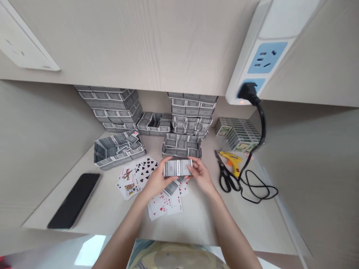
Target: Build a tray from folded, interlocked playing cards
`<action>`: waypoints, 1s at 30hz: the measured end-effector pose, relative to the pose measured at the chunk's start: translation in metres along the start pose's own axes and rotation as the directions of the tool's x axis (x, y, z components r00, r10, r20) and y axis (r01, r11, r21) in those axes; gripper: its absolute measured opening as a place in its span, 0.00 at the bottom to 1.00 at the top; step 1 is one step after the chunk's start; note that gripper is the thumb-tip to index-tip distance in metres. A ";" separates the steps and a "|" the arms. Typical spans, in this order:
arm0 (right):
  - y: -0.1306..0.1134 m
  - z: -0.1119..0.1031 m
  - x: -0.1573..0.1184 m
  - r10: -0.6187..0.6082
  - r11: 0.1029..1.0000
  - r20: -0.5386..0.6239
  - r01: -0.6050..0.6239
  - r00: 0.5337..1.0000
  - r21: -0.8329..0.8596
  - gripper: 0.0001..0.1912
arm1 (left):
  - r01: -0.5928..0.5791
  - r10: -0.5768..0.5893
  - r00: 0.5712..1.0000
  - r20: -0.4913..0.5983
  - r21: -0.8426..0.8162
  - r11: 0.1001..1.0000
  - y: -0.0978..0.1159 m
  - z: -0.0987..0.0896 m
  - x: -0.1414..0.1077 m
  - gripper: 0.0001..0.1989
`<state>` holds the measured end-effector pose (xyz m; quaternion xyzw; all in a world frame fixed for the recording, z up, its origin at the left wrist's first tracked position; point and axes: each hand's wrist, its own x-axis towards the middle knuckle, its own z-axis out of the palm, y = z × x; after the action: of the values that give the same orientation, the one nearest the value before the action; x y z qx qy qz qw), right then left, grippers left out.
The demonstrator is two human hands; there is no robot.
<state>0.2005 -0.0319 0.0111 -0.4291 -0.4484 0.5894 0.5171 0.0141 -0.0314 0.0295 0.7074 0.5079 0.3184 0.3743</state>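
Note:
Between both hands is a small block folded from playing cards [177, 167], its grey patterned backs facing up. My left hand [158, 179] grips its left end, and my right hand [200, 175] pinches the right end. Beneath them lie loose playing cards [162, 205], mostly red suits face up, with some grey backs among them. More face-up cards [140, 173], with clubs, a king and a joker, are spread left of my left hand. Just beyond the block stands an open box made of folded cards [182, 146].
Stacked card boxes [112, 106] rise at the back left, and another stack [192, 112] at the back centre. A long card box [119, 151] holds folded pieces. Around them are a phone [74, 201], scissors [226, 177], yellow glue gun [232, 160], black cord [262, 123] and card packs [242, 132].

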 end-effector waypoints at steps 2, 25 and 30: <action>0.001 0.001 -0.001 -0.005 1.000 0.029 0.005 1.000 0.000 0.25 | -0.022 0.023 1.000 -0.008 0.024 0.999 -0.001 0.000 0.000 0.30; 0.001 -0.006 -0.004 -0.328 0.769 0.189 0.378 0.926 -0.515 0.31 | -0.184 0.185 0.983 -0.012 0.062 0.981 -0.001 -0.010 -0.001 0.28; 0.003 -0.004 -0.004 -0.338 0.759 0.192 0.388 0.921 -0.523 0.30 | -0.182 0.184 0.983 -0.026 0.076 0.980 -0.002 -0.010 -0.003 0.28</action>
<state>0.2036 -0.0357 0.0073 -0.4390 -0.6952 0.3411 0.4558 0.0041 -0.0314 0.0328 0.7590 0.4581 0.3445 0.3089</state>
